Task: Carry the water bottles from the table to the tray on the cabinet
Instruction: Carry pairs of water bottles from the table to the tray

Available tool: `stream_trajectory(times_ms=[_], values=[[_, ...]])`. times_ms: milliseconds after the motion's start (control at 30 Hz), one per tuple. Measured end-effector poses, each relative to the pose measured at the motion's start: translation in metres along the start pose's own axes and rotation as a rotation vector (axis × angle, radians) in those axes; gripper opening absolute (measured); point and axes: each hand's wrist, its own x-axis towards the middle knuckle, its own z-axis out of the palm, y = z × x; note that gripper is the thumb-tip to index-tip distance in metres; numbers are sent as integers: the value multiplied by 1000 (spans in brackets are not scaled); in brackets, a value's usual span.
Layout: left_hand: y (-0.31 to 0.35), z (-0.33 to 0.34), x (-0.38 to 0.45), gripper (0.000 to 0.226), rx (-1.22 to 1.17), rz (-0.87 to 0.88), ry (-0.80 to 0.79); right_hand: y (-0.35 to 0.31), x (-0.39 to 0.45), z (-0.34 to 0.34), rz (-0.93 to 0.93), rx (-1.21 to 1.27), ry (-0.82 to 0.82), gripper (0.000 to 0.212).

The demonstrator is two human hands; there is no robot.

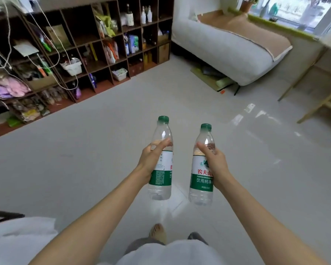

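I hold two clear water bottles with green caps and green-and-white labels upright over the floor. My left hand point(151, 159) grips the left bottle point(161, 175) around its middle. My right hand point(214, 163) grips the right bottle point(201, 180) the same way. The two bottles hang side by side, a short gap between them, at about waist height in front of me. No tray or cabinet top shows in this view.
A dark brown cubby shelf point(96, 54) full of packets and bottles lines the far left. A grey sofa point(227, 46) stands at the back right under a window. Light wooden table legs point(313, 108) are at the right edge. Pale grey floor point(103, 150) lies ahead.
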Motion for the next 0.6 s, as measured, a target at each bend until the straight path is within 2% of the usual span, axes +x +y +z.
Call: stream_trajectory(times_ms=[167, 300, 600], values=[[73, 8, 108, 45, 15, -4, -31, -67, 99, 27, -23, 23, 14, 37], [113, 11, 203, 34, 57, 6, -15, -106, 198, 48, -10, 31, 18, 36], [260, -3, 419, 37, 19, 49, 119, -262, 430, 122, -63, -36, -104, 40]])
